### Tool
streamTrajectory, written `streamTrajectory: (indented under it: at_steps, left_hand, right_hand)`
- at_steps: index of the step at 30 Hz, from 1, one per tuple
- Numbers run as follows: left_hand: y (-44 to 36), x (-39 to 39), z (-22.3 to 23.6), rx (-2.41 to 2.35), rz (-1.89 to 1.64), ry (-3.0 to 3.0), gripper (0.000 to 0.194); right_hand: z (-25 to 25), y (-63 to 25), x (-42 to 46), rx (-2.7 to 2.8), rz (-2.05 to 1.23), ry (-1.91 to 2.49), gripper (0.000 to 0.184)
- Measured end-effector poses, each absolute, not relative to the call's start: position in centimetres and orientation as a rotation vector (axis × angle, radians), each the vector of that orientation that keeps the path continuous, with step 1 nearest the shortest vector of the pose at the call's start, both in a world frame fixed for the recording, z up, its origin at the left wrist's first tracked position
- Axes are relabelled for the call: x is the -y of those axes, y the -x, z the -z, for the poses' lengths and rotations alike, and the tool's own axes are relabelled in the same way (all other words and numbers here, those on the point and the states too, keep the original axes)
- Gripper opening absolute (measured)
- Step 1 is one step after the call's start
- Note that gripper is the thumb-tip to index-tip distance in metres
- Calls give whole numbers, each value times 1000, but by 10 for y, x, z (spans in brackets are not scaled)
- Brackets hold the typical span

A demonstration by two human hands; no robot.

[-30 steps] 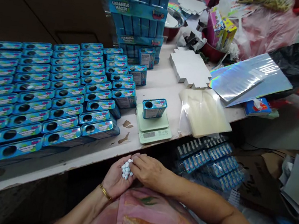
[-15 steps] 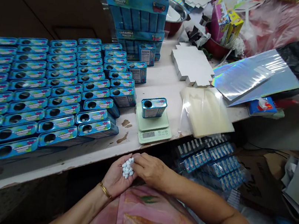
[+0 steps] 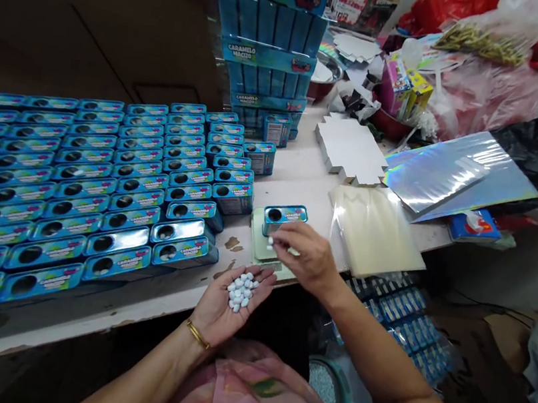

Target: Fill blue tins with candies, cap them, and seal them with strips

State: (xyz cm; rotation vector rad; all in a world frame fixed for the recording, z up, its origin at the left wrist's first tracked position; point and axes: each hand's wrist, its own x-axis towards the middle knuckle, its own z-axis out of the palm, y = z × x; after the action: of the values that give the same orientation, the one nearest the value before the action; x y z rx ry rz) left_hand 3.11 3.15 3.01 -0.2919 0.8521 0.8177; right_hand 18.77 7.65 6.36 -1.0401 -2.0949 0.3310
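Note:
In the head view, my left hand (image 3: 218, 308) lies palm up below the table edge, cupping a small heap of pale blue candies (image 3: 242, 292). My right hand (image 3: 310, 256) pinches a few candies (image 3: 271, 243) at its fingertips, just in front of a blue tin (image 3: 286, 215). That tin stands upright on a pale green kitchen scale (image 3: 257, 237), the round hole in its top facing up. My right hand and wrist cover part of the scale and its display.
Rows of blue tins (image 3: 83, 190) with round holes fill the table's left side. Behind them rise stacked display boxes (image 3: 270, 57). To the right lie white cardboard (image 3: 350, 148), clear plastic sleeves (image 3: 376, 231) and shiny film sheets (image 3: 459, 176). A tub of candies (image 3: 322, 384) sits below the table.
My right hand has left my left palm and moved up and right to the tin, carrying a few candies. My left hand has opened out flatter under its heap. The view has shifted.

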Motion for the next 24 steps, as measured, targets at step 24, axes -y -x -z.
streamTrajectory:
  at_steps: [24]
  left_hand:
    - [15, 3, -3, -1048, -879, 398, 23]
  right_hand:
    - [-11, -226, -73, 1984, -192, 1670, 14]
